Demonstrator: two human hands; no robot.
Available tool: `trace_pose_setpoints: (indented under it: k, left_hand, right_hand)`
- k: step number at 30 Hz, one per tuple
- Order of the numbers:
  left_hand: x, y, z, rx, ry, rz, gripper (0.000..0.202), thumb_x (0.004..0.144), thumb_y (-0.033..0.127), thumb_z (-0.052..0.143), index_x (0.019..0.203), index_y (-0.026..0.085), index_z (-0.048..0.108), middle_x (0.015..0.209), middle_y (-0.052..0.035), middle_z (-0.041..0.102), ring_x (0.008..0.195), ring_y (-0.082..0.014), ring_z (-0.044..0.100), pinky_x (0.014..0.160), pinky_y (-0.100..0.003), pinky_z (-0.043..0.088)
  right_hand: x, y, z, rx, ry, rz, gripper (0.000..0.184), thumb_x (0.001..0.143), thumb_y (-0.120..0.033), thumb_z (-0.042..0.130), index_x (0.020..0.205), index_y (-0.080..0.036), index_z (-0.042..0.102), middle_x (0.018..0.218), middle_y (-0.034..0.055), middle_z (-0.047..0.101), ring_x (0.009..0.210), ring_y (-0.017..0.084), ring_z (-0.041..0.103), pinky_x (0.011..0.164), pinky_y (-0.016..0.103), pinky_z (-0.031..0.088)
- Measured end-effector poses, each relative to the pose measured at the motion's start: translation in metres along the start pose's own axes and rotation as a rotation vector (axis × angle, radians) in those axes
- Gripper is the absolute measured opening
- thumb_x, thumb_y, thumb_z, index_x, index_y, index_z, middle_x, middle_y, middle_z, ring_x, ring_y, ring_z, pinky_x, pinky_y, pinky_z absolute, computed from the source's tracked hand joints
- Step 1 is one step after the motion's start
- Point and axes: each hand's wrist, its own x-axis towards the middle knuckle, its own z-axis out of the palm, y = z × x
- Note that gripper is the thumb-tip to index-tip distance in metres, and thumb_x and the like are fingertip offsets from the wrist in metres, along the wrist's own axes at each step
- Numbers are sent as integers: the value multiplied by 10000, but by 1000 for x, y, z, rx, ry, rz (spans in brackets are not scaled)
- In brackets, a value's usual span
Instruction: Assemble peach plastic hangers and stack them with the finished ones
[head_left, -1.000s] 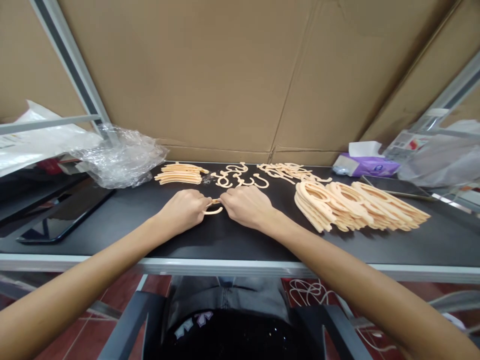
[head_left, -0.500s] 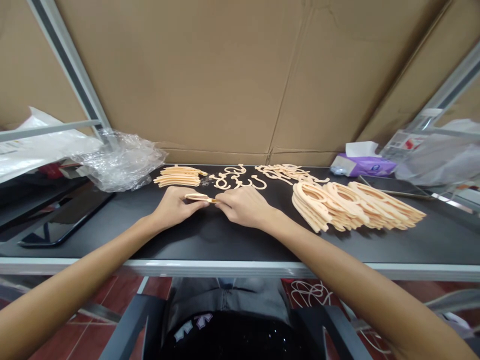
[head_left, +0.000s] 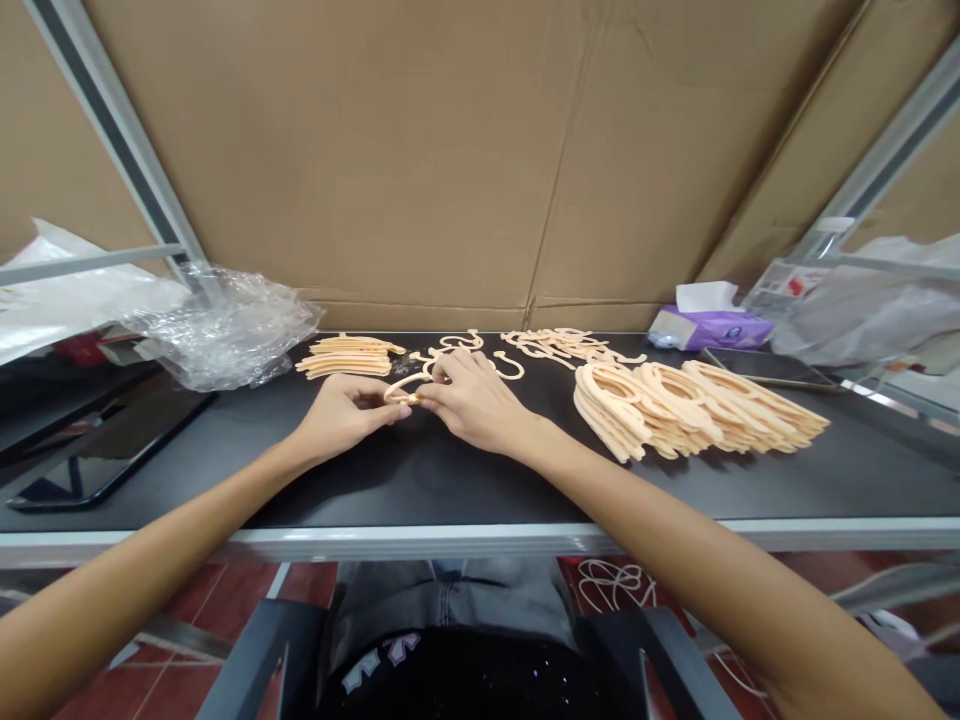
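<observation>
- The left hand is curled, its thumb and fingertips pinching the near end of a thin peach plastic loop.
- The right hand angles down from above, its fingers bunched and pinching the same loop from the right, so the two hands almost meet there.
- The loop sits just above the middle of the black counter, held close to its surface; whether it touches the counter cannot be told.
- Just far of the hands, loose peach hook-shaped pieces lie scattered, the nearest almost touching the right hand's fingers.
- Far left of them lies a neat pile of slim curved peach strips.
- Far right of the hands lies a tangled heap of peach hooks.
- Nearer on the right, large peach pieces with oval openings lie in overlapping rows, well apart from the right hand.
- Along the far right sit a purple tissue packet and a phone.
- On the left, crumpled clear plastic wrap rests at the far edge of the counter, and a dark glass panel lies flat near the left edge.
- A cardboard sheet stands behind the counter.
</observation>
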Motion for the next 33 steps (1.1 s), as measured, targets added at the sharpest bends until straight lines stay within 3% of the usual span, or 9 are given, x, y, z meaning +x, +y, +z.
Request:
trace_pose_setpoints:
  k: [7,13,18,22,26,29,33]
  left_hand:
    - [-1,8,1,26,12,2,222,719,380,804,741,160,779,631,-29,730,538,-139,626,500,-221,474]
    - [-2,5,3,62,30,91,292,677,423,858,741,161,744,638,-4,690,580,-114,583,540,-213,449]
    - [-3,3,4,129,68,199,343,683,439,858,746,154,677,676,9,651,604,-105,553,583,-220,453]
    - [-2,2,3,248,88,285,357,698,437,849,757,162,631,723,10,643,653,-118,568,624,-235,454]
    - [-2,3,2,345,99,335,339,751,455,807,784,172,624,752,12,654,675,-125,587,649,-244,451]
    - [-2,4,3,341,57,311,340,759,465,797,815,178,625,760,23,667,672,-118,598,657,-232,463]
    - [-5,6,5,364,-44,267,258,816,413,747,903,183,665,705,40,649,622,-102,582,614,-211,449]
  right_hand:
    - [1,-2,4,174,-102,7,292,1015,-213,461,1151,-153,712,1011,117,707,997,237,557,934,406,358]
    - [6,-4,10,522,-124,-17,303,980,-106,440,933,-173,731,1018,77,748,958,196,592,936,350,415]
    - [7,-9,1,758,-149,35,336,895,-44,462,941,-209,751,981,24,745,927,172,630,921,317,443]
    - [7,-9,2,952,-139,164,351,769,-65,564,1017,-220,758,1019,7,746,1015,193,645,971,335,435]
    - [9,-6,5,1224,-199,284,309,658,-126,621,926,-188,760,914,7,739,913,190,640,902,334,472]
    - [12,-4,5,1368,-213,361,186,698,-241,622,814,-168,747,833,19,731,862,187,640,878,335,486]
    - [13,0,7,1342,-155,541,172,756,-299,596,724,-160,693,715,33,704,758,177,655,807,335,507]
